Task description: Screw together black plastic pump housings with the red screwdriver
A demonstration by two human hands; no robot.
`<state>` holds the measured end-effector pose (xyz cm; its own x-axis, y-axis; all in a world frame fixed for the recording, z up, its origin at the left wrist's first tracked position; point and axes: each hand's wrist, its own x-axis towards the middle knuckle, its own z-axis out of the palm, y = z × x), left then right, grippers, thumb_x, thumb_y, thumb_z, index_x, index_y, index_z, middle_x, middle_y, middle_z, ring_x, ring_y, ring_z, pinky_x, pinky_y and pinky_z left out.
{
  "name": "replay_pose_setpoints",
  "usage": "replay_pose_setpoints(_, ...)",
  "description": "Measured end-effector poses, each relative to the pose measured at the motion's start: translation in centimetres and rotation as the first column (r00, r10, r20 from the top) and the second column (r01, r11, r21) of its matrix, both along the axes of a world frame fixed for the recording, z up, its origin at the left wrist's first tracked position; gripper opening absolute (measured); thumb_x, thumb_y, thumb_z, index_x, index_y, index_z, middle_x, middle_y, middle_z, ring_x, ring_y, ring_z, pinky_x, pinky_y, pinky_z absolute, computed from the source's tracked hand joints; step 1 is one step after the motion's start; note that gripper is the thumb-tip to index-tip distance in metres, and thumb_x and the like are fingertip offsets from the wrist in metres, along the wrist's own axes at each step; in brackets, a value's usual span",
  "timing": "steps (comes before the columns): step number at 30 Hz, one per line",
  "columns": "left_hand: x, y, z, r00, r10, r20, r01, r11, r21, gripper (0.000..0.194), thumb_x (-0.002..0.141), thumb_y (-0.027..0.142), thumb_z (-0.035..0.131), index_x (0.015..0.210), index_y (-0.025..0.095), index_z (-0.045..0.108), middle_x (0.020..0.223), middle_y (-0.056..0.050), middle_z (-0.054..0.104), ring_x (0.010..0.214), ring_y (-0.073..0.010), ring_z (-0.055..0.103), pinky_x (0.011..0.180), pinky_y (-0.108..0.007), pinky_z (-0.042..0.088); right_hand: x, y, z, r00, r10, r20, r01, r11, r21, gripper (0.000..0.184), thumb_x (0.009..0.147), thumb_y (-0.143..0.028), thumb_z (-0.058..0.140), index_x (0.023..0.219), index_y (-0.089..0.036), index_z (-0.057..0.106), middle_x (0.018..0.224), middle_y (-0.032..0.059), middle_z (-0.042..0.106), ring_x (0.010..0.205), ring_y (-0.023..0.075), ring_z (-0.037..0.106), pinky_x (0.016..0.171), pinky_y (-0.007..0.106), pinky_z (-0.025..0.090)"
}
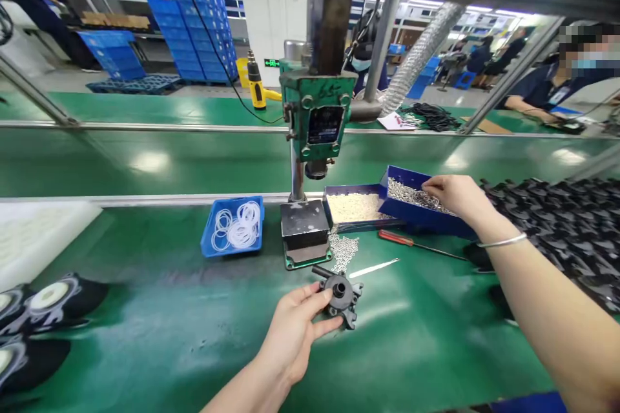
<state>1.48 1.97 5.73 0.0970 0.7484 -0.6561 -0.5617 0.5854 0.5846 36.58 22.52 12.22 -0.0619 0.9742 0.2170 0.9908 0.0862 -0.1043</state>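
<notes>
My left hand (295, 329) grips a small black plastic part (340, 297) with a round hub, resting on the green table near the front. My right hand (453, 195) reaches into a blue bin (411, 211) of small shiny metal pieces, fingers pinched down among them; what they hold is too small to see. A silver bracelet sits on that wrist.
A green bench press (312, 122) stands on a black base (304, 226). Beside it are a tray of white pieces (352, 206), a blue tray of white rings (233, 226), loose steel balls (343, 251), a red screwdriver (416, 244), tweezers (372, 267). Black parts (557, 219) are heaped at right, a person sits far right.
</notes>
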Motion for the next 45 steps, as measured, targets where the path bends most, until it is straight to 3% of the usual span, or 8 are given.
replay_pose_setpoints(6, 0.0, -0.3, -0.3, 1.0, 0.001, 0.027, -0.002, 0.999, 0.035, 0.02, 0.077, 0.017, 0.079, 0.094, 0.01, 0.071, 0.108, -0.016, 0.072, 0.1, -0.0287, 0.069, 0.087, -0.048, 0.062, -6.9, -5.6, 2.3, 0.944, 0.214, -0.25, -0.207, 0.977, 0.057, 0.021, 0.094, -0.035, 0.064, 0.109, -0.024, 0.073, 0.094, 0.0004, 0.076, 0.079, 0.0148, 0.072, 0.077, 0.026, 0.057)
replay_pose_setpoints(12, 0.0, -0.5, -0.4, 0.999, 0.01, 0.035, -0.012, 0.998, 0.064, 0.024, 0.074, 0.02, 0.082, 0.093, 0.01, 0.071, 0.105, -0.015, 0.071, 0.098, -0.0273, 0.068, 0.084, -0.045, 0.061, -16.5, -11.0, -1.3, 0.464, 0.585, -0.665, -0.812, 0.582, -0.055, 0.019, 0.097, -0.037, 0.062, 0.095, -0.021, 0.072, 0.092, 0.0023, 0.075, 0.083, 0.0146, 0.071, 0.077, 0.027, 0.058)
replay_pose_setpoints(18, 0.0, -0.5, -0.7, 0.999, -0.027, 0.028, 0.024, 0.994, 0.106, 0.026, 0.077, 0.023, 0.079, 0.098, 0.009, 0.072, 0.103, -0.016, 0.071, 0.096, -0.0261, 0.068, 0.086, -0.044, 0.06, -19.0, -10.4, -4.1, 0.36, 0.711, -0.605, -0.899, 0.437, -0.021, 0.015, 0.095, -0.03, 0.065, 0.086, -0.018, 0.068, 0.093, 0.0044, 0.072, 0.09, 0.0157, 0.066, 0.085, 0.032, 0.054)
replay_pose_setpoints(28, 0.1, -0.6, -0.6, 0.999, 0.0, 0.039, -0.004, 0.995, 0.104, 0.027, 0.073, 0.024, 0.083, 0.093, 0.01, 0.073, 0.099, -0.014, 0.072, 0.093, -0.0255, 0.069, 0.081, -0.04, 0.06, -18.8, -9.5, -1.7, 0.25, 0.848, -0.466, -0.968, 0.225, -0.11, 0.022, 0.101, -0.026, 0.053, 0.106, -0.022, 0.074, 0.119, 0.0063, 0.068, 0.11, 0.0175, 0.063, 0.096, 0.032, 0.051)
replay_pose_setpoints(31, 0.1, -0.5, -0.4, 0.999, 0.017, 0.033, -0.019, 0.997, 0.08, 0.026, 0.072, 0.023, 0.083, 0.092, 0.01, 0.072, 0.102, -0.015, 0.073, 0.095, -0.0274, 0.07, 0.081, -0.041, 0.061, -17.4, -9.0, -0.5, 0.333, 0.851, -0.407, -0.941, 0.326, -0.09, 0.03, 0.103, -0.029, 0.051, 0.128, -0.026, 0.065, 0.138, 0.0057, 0.059, 0.122, 0.0172, 0.059, 0.103, 0.032, 0.05)
replay_pose_setpoints(35, 0.1, -0.4, -0.4, 0.999, 0.027, 0.027, -0.029, 0.999, 0.045, 0.022, 0.074, 0.019, 0.081, 0.091, 0.011, 0.07, 0.104, -0.016, 0.074, 0.097, -0.0291, 0.072, 0.083, -0.043, 0.061, -12.5, -8.4, -0.5, 0.716, 0.674, -0.179, -0.681, 0.732, 0.029, 0.022, 0.102, -0.031, 0.051, 0.114, -0.022, 0.067, 0.117, 0.0059, 0.069, 0.109, 0.0181, 0.066, 0.1, 0.033, 0.053)
replay_pose_setpoints(37, 0.1, -0.3, -0.5, 0.999, 0.035, 0.023, -0.036, 0.999, 0.032, 0.021, 0.075, 0.017, 0.081, 0.092, 0.011, 0.07, 0.104, -0.015, 0.075, 0.098, -0.0298, 0.072, 0.085, -0.045, 0.062, -9.4, -8.5, -1.7, 0.849, 0.528, -0.007, -0.528, 0.849, -0.032, 0.019, 0.1, -0.031, 0.053, 0.103, -0.019, 0.068, 0.103, 0.0084, 0.07, 0.093, 0.0212, 0.068, 0.085, 0.035, 0.057)
replay_pose_setpoints(45, 0.0, -0.1, 0.1, 1.0, 0.01, 0.022, -0.01, 1.0, -0.001, 0.014, 0.08, 0.01, 0.074, 0.094, 0.009, 0.07, 0.107, -0.016, 0.075, 0.099, -0.0295, 0.073, 0.089, -0.048, 0.062, -4.3, -9.9, -8.8, 0.9, 0.383, 0.206, -0.378, 0.923, -0.064, 0.05, 0.087, -0.008, 0.051, 0.137, -0.013, 0.054, 0.102, 0.0136, 0.065, 0.092, 0.0276, 0.064, 0.085, 0.042, 0.056)
